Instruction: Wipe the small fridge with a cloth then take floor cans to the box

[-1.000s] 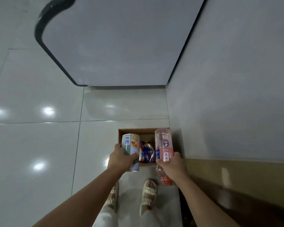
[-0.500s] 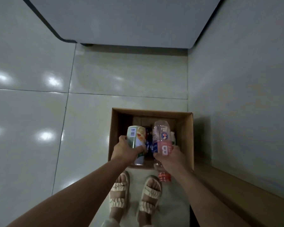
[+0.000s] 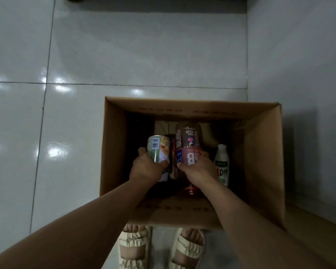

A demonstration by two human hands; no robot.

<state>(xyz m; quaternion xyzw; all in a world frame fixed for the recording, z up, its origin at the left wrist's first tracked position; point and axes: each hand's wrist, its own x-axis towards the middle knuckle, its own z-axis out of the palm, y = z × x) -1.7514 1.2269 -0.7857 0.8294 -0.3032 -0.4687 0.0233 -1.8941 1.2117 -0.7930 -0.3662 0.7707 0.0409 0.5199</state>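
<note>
We judge the task nearly done: our left hand (image 3: 146,169) grips a green-labelled tin can (image 3: 158,150) and our right hand (image 3: 199,169) a pink plastic bottle (image 3: 188,146), both fingers closed, inside the open brown cardboard box (image 3: 264,152) (a white bottle (image 3: 221,166) already there), unreleased.

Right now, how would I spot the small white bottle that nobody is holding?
Find the open brown cardboard box on the pale tiled floor. Inside, along its right wall, beside the right hand, lies a small white plastic bottle with a green label. Unlike the can and pink bottle, no hand grips it.
</note>
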